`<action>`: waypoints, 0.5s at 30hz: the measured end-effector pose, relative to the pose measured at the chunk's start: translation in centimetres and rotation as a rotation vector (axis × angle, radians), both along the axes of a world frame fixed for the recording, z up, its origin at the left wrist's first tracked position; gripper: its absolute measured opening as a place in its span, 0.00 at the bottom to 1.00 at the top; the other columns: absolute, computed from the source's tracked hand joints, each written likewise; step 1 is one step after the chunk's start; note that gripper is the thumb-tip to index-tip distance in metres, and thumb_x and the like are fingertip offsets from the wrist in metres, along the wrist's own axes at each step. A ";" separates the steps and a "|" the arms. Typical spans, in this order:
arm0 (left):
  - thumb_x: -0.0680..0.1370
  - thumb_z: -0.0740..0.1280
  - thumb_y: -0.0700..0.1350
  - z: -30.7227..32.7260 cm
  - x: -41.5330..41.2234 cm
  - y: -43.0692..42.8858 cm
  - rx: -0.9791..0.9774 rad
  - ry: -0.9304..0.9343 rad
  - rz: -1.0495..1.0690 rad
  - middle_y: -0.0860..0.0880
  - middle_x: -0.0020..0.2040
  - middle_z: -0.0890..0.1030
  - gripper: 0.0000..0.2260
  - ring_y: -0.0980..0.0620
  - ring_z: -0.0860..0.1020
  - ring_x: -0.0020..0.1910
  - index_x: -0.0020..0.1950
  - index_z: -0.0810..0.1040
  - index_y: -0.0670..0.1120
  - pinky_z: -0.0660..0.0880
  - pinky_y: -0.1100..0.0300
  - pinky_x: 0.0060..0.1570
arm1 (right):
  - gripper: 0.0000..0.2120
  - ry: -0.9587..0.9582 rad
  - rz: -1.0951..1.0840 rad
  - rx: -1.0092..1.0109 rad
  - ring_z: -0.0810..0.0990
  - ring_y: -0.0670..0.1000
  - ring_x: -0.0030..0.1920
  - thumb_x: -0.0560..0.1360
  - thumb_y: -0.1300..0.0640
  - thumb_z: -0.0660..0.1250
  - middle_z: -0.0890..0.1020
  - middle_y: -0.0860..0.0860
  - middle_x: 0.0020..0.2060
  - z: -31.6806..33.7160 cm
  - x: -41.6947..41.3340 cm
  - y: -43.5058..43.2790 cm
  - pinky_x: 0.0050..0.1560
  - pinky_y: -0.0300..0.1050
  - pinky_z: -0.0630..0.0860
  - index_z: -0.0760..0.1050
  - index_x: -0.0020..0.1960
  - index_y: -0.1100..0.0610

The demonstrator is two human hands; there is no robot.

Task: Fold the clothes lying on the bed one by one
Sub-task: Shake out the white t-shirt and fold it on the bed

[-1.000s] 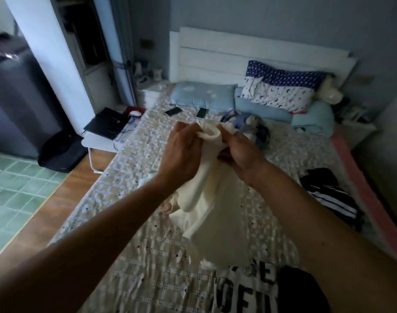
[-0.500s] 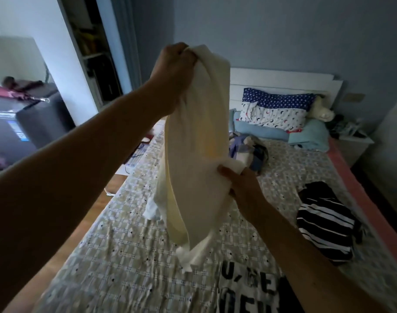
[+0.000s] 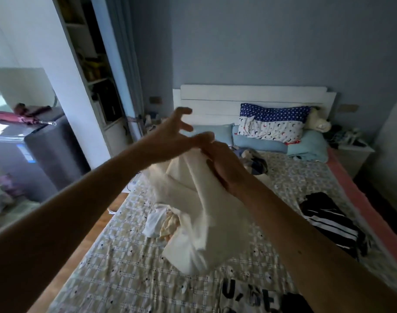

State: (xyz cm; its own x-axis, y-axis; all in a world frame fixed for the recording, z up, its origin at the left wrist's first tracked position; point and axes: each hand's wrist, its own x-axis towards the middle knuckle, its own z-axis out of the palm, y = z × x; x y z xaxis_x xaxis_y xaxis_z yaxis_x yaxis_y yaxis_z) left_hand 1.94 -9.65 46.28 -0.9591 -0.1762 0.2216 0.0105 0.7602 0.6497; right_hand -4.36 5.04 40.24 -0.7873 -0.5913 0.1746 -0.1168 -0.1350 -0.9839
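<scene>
Presently the cream garment (image 3: 193,199) is being opened out, gripped by the right hand (image 3: 222,163), awaiting a grasp by the splayed, empty left hand (image 3: 170,136).

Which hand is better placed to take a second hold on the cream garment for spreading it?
Left, probably: the left hand is open, fingers spread, beside the top of the cream garment; the right hand grips that top, holding it up.

A blue-grey wall (image 3: 260,41) backed the bed (image 3: 306,177) and white headboard (image 3: 215,102); wooden floor (image 3: 91,240) lay leftward; light was dim.
</scene>
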 end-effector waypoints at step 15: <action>0.69 0.59 0.34 4.7 -1.6 -4.0 -0.070 0.271 -0.294 0.52 0.37 0.78 0.12 0.64 0.76 0.34 0.44 0.81 0.43 0.72 0.72 0.35 | 0.45 0.542 -0.239 0.358 0.69 0.43 0.67 0.67 0.51 0.79 0.68 0.46 0.70 -2.9 -1.0 1.3 0.64 0.35 0.68 0.58 0.76 0.49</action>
